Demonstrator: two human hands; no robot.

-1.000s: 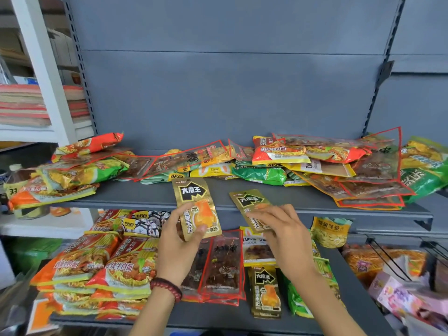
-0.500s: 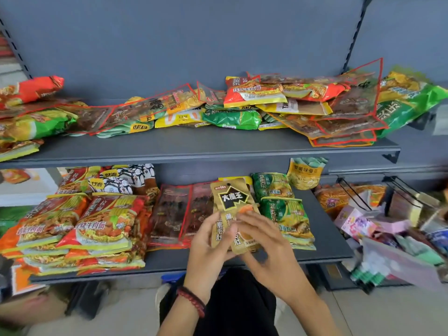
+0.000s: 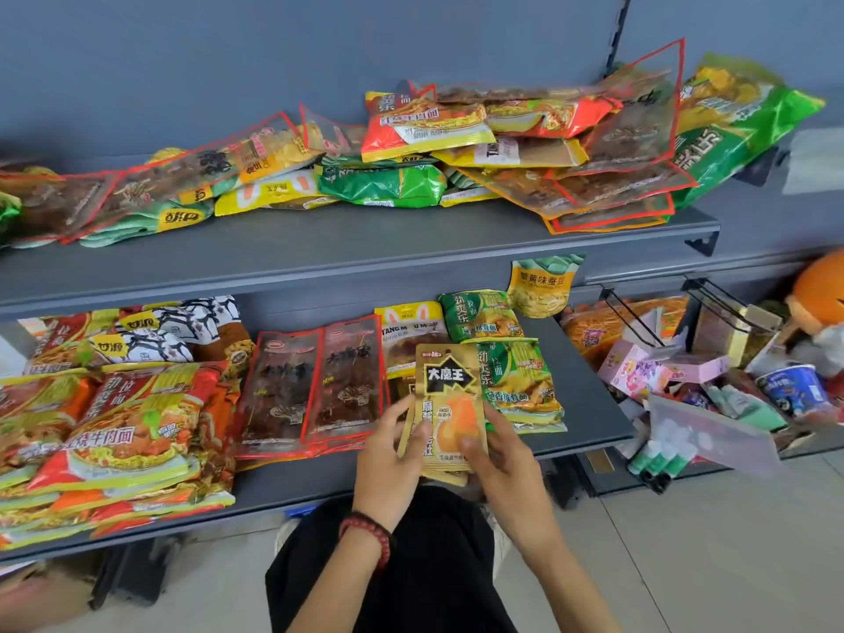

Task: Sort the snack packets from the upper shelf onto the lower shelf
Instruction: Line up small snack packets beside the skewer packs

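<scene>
Gold packets (image 3: 450, 404) are pinched between both hands, the left edge clamped by the left hand (image 3: 388, 459) and the lower right by the right hand (image 3: 507, 463). They are held over the front of the lower shelf (image 3: 589, 404), between red-edged clear packets (image 3: 315, 386) and green packets (image 3: 516, 386), and a yellow packet (image 3: 411, 326) is partly hidden behind them. Orange noodle packets (image 3: 128, 431) are stacked at the left, mixed packets (image 3: 424, 130) are heaped on the grey upper shelf (image 3: 365, 249), and a wire basket (image 3: 638, 323) at right is filled with a pink box (image 3: 639, 372), a blue cup (image 3: 792, 388) and blurred clutter.
</scene>
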